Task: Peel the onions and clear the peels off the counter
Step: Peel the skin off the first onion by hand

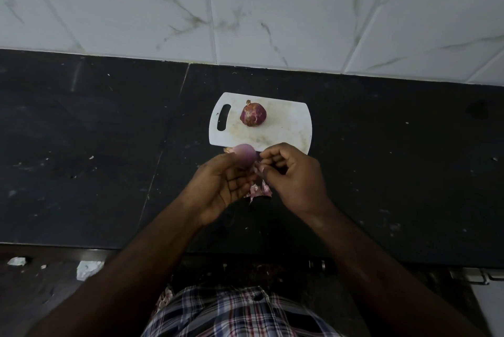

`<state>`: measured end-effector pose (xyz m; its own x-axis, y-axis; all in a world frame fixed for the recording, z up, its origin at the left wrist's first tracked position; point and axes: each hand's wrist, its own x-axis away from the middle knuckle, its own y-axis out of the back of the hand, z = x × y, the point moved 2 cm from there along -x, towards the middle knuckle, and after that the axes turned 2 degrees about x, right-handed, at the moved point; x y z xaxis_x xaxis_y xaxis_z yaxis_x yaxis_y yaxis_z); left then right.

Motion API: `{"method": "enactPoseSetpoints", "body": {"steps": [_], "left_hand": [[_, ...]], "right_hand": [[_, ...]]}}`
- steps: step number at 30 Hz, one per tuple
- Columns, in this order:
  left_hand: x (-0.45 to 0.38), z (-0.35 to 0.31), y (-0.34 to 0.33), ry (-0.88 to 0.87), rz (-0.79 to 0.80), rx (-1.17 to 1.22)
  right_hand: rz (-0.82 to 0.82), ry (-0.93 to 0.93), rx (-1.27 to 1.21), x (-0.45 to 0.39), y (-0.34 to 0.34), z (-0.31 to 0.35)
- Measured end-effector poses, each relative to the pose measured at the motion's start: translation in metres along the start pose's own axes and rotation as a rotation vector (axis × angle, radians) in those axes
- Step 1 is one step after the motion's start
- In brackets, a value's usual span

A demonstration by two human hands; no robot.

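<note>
The left hand (218, 186) grips a peeled onion (245, 155) just in front of the white cutting board (289, 129). The right hand (291, 176), fingers curled, seems to pinch a strip of skin at the onion's side. Loose peels (257, 191) lie below the hands, nearer than the board. An unpeeled onion (253, 114) sits on the board.

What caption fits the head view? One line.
Left hand holds a peeled onion; right hand pinches peel.

The single head view looks steeply down at the counter (81, 146) from close above — perhaps tilted slightly forward.
</note>
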<state>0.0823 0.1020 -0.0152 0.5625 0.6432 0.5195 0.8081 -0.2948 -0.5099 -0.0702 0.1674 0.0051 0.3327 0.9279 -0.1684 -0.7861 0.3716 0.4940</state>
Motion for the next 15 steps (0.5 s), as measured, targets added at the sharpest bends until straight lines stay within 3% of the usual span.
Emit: {"method": "enactPoseSetpoints", "body": {"steps": [6,12,15], "left_hand": [[0.000,-0.003,0.009,0.032,-0.040,0.037],[-0.001,-0.002,0.009,0.056,-0.049,0.023],[-0.002,-0.003,0.009,0.065,-0.044,0.018]], "right_hand": [[0.129,-0.045,0.071,0.001,0.004,-0.010],[0.017,-0.009,0.129,-0.004,0.010,-0.006],[0.120,-0.001,0.218,-0.009,0.009,-0.005]]}}
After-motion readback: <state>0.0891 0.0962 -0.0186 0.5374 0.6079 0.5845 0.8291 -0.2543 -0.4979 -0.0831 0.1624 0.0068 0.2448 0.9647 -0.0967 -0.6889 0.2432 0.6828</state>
